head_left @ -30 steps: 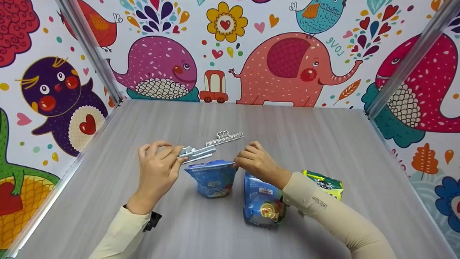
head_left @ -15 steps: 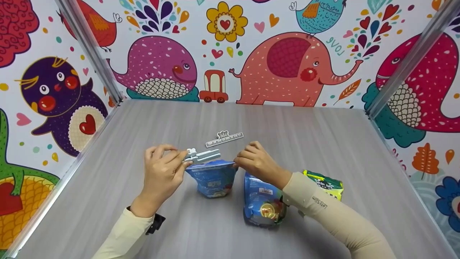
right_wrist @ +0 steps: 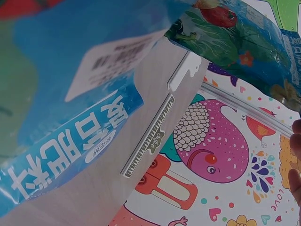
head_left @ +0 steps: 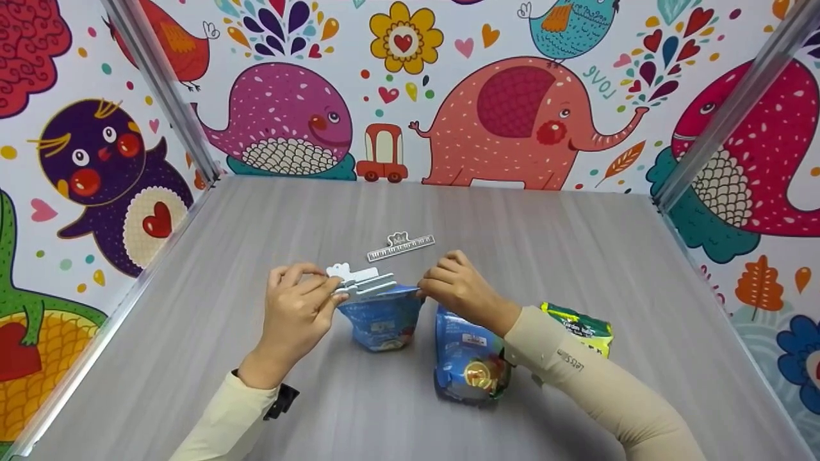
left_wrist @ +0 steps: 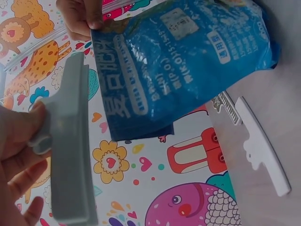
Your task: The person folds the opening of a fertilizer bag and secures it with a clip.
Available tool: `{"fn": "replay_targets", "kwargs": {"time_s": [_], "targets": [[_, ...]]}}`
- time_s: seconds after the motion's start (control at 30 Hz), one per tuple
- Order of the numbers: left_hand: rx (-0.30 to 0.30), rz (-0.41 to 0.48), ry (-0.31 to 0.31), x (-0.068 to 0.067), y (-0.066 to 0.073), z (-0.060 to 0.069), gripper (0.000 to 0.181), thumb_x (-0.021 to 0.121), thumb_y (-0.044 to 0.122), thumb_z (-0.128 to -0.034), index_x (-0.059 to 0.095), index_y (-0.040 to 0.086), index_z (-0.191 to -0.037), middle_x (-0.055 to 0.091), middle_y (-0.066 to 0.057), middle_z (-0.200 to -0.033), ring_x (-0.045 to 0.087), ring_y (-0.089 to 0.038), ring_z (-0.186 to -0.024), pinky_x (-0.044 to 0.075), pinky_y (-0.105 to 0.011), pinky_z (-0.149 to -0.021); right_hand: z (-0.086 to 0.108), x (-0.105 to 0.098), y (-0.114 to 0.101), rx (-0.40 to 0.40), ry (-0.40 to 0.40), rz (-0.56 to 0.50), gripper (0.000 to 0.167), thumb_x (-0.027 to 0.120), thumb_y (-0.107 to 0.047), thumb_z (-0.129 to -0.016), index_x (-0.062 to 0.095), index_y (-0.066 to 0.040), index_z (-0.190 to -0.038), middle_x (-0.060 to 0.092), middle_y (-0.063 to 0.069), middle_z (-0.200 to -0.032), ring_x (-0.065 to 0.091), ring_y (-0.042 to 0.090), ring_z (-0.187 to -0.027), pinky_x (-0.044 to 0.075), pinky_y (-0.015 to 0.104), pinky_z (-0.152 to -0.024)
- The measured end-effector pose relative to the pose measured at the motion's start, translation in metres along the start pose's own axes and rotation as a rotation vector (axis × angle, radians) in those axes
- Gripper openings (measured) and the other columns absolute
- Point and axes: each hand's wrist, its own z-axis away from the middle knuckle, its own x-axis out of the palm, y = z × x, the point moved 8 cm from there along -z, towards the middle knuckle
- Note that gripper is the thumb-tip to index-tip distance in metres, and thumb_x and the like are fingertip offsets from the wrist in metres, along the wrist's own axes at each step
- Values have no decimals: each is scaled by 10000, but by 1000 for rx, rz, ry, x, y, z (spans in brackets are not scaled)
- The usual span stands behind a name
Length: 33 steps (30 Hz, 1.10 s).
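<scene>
My left hand [head_left: 298, 320] pinches a grey-blue bag clip [left_wrist: 70, 141] by its handles, and the clip's two long bars stand apart. In the head view the clip hangs just above the top left part of a blue fertilizer bag [head_left: 382, 326]. My right hand [head_left: 464, 289] pinches that bag's top right corner, so its top edge is stretched flat. The left wrist view shows the clip beside the bag's top edge [left_wrist: 110, 94], apart from it. Only a few right fingers [right_wrist: 295, 160] appear at the right wrist view's edge.
A white clip [left_wrist: 263, 146] and a piano-patterned clip [head_left: 401, 246] lie on the grey table [head_left: 288, 218] behind the bag. Another blue bag [head_left: 473, 365] stands under the right forearm, with a green-and-yellow packet [head_left: 580, 326] to its right. Patterned walls enclose the table.
My left hand has moved right and slightly nearer with the grey-blue clip, over the bag's top. The white clip behind it has come into sight. My right hand stays on the bag's corner.
</scene>
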Motion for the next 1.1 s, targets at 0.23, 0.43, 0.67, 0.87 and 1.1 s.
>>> {"fn": "replay_targets", "kwargs": {"time_s": [0.23, 0.43, 0.67, 0.87, 1.1], "targets": [[10, 11, -9, 3, 2, 1, 221, 896, 46, -625, 765, -9, -794, 714, -83, -724, 621, -271, -800, 377, -459, -727, 0, -1, -1, -9, 10, -2, 159, 821, -84, -813, 713, -85, -930, 706, 10, -888, 603, 191, -805, 479, 395, -794], [18, 26, -25, 5, 5, 1, 243, 903, 48, -607, 762, -6, -797, 708, -74, -728, 612, -260, -808, 380, -447, -731, 1, -1, 0, -5, -3, 9, 120, 796, -101, -847, 713, -83, -932, 706, 7, -889, 604, 184, -810, 480, 388, -799], [27, 18, -53, 10, 7, 3, 251, 910, 64, -606, 767, -1, -802, 709, -68, -734, 604, -251, -812, 385, -439, -735, 0, -1, -1, -12, 10, -1, 156, 827, -95, -810, 717, -84, -919, 704, 13, -878, 608, 194, -804, 480, 389, -790], [43, -3, -80, 16, 8, 4, 249, 914, 73, -604, 764, 10, -793, 696, -57, -730, 600, -253, -823, 394, -443, -739, -1, -2, -1, -3, 1, -8, 107, 796, -100, -848, 717, -87, -920, 707, 10, -888, 608, 189, -812, 476, 389, -802], [68, -8, -79, 20, 12, 3, 265, 921, 49, -583, 765, 12, -794, 688, -44, -723, 597, -241, -821, 396, -433, -722, -1, -2, 0, 4, 12, -8, 137, 811, -102, -828, 716, -96, -926, 709, 9, -884, 610, 190, -806, 478, 383, -792]]}}
